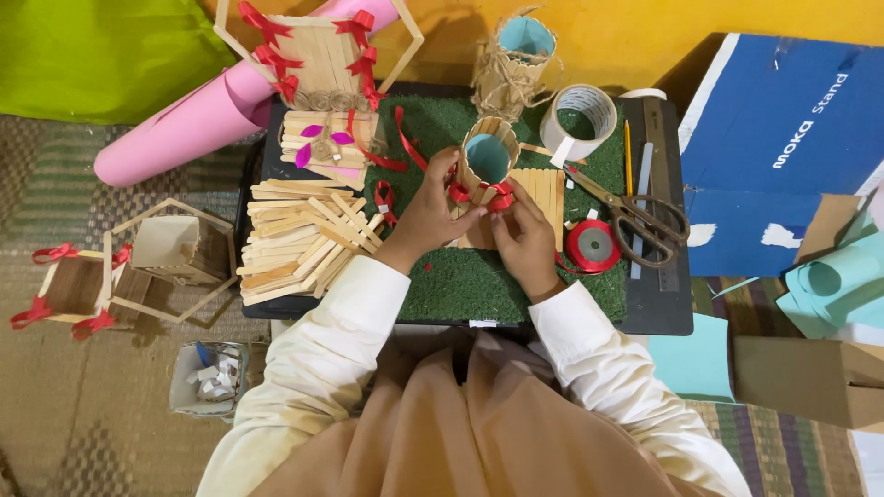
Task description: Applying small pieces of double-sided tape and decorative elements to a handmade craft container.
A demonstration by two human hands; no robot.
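We see both hands at the centre of the frame, working on a small cup (488,158) made of wooden sticks with a pale blue lining. The cup stands upright on a green turf mat (460,285), partly over a flat panel of sticks (545,193). Our left hand (426,216) grips the cup's left side, fingers closed against it. Our right hand (527,241) pinches a red ribbon (500,196) at the cup's lower right edge, fingertips tight on it. The ribbon lies against the cup's base, between the two hands.

Just right of the right hand sits a red ribbon spool (592,246), touching the mat's edge. Scissors (635,214) lie beside it, blades pointing to the upper left, next to a ruler (661,184) and a pencil (627,156). A tape roll (580,118) stands above the cup, and a twine-wrapped cup (514,60) is higher still, near the top centre.

Left of the left hand a loose stick pile (299,239) covers the mat's left side. In the upper left of the frame a pink paper roll (184,124) lies slanted, with a stick house (318,55) with red bows resting over it. At the far left sit two more stick boxes (129,267). A blue box (783,120) fills the upper right.
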